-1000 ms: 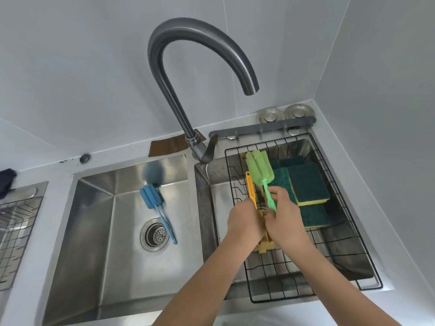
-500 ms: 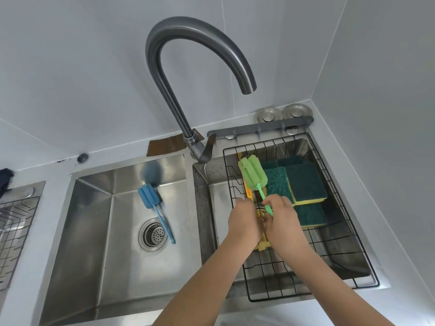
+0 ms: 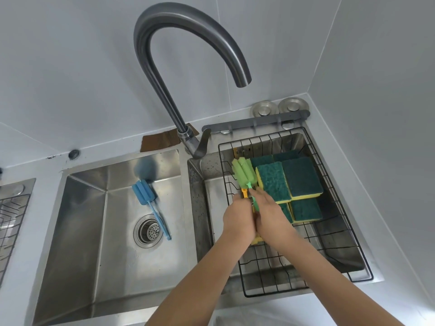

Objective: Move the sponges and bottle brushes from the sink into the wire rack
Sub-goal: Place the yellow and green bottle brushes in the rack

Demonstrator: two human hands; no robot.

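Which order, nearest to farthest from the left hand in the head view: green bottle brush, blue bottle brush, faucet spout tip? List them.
1. green bottle brush: right beside the left hand, over the wire rack.
2. blue bottle brush: off to the left, lying in the left sink basin by the drain.
3. faucet spout tip: high above, toward the back wall.

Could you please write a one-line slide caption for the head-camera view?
Both hands set a green bottle brush into the wire rack beside stacked sponges; a blue bottle brush remains in the sink.
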